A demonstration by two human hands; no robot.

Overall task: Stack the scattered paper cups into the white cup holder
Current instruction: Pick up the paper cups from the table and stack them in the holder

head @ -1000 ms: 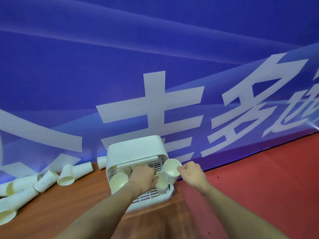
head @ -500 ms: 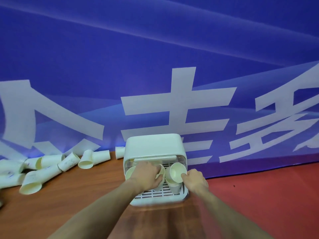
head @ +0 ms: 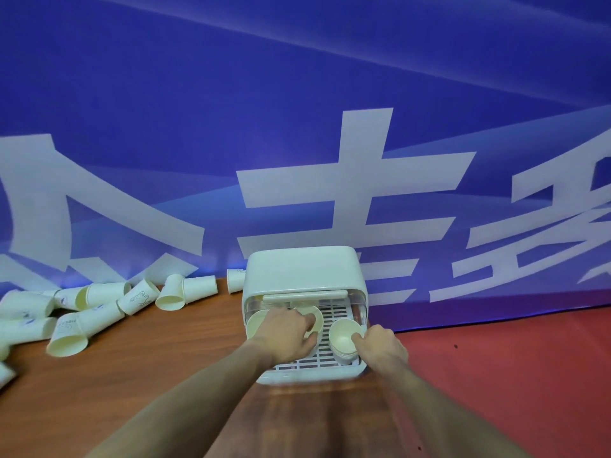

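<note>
The white cup holder [head: 302, 271] stands on the wooden table against the blue wall, its front open over a slotted tray. My left hand [head: 287, 332] is inside it, fingers closed on a paper cup [head: 312, 320] in the middle; another cup [head: 254, 322] sits to its left. My right hand [head: 380, 347] pinches the rim of the top cup of a short stack [head: 344, 337] at the tray's right front. Several loose paper cups [head: 99, 312] lie on their sides at the left of the table.
A blue banner with large white characters [head: 330, 143] rises right behind the holder. Red floor [head: 512, 375] lies to the right of the table edge. One more cup [head: 235, 280] lies just left of the holder at the wall.
The view has shifted left and closer. My right hand has lowered its cup into the stack on the tray's right. My left hand stays on the middle cup inside the holder.
</note>
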